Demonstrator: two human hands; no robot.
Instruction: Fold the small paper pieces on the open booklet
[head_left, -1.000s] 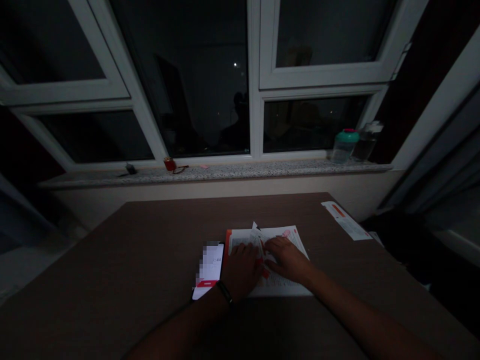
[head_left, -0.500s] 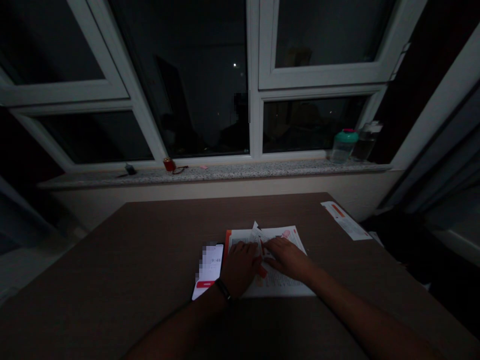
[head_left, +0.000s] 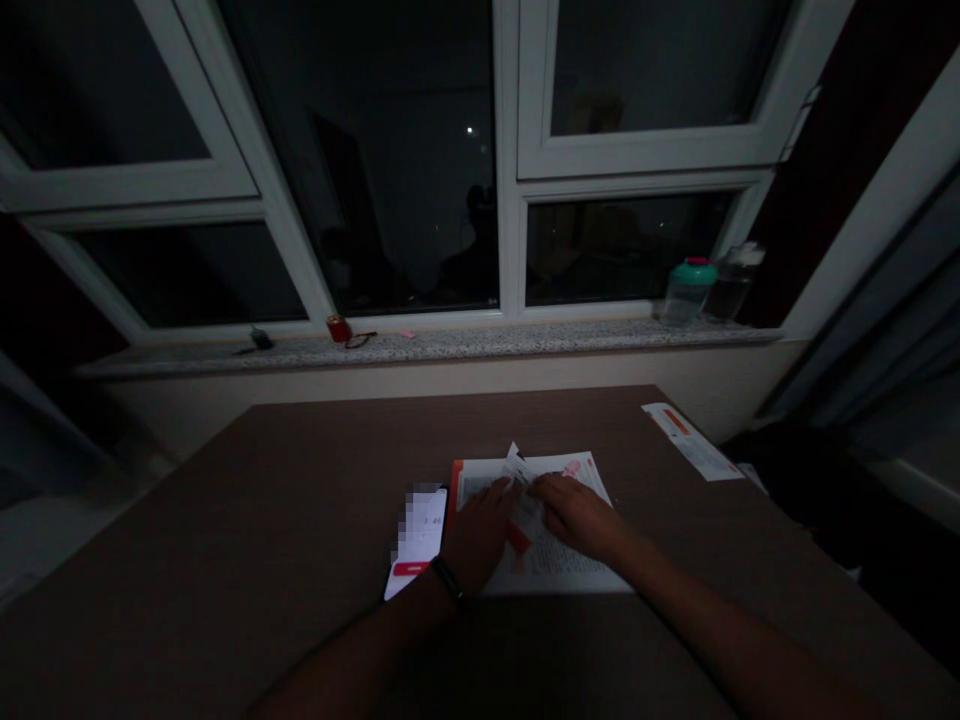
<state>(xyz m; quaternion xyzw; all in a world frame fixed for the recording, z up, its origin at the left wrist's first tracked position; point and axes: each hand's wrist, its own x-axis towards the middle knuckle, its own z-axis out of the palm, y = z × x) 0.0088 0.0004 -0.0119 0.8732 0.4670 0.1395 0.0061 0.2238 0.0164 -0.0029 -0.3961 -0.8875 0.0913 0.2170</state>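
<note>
A small folded piece of paper, white with print and a red-orange part, lies over a printed sheet on the table. My left hand reaches across the sheet's left side, fingers closed together and pressing the folded paper down. From the right, my right hand has its thumb and fingers bent in at the folded paper's edge, pinching it. Both sets of fingertips nearly meet there and hide part of it. Close by my left wrist is a phone with its screen lit.
The brown table reaches to the wall below a window. A printed paper strip lies at its right edge. On the stone sill stand a teal-lidded bottle, a clear bottle and a small red jar.
My left fingers have shifted slightly, showing more of the folded paper's red part. My right fingers have curled in a little more. The sheet and phone stay in place.
</note>
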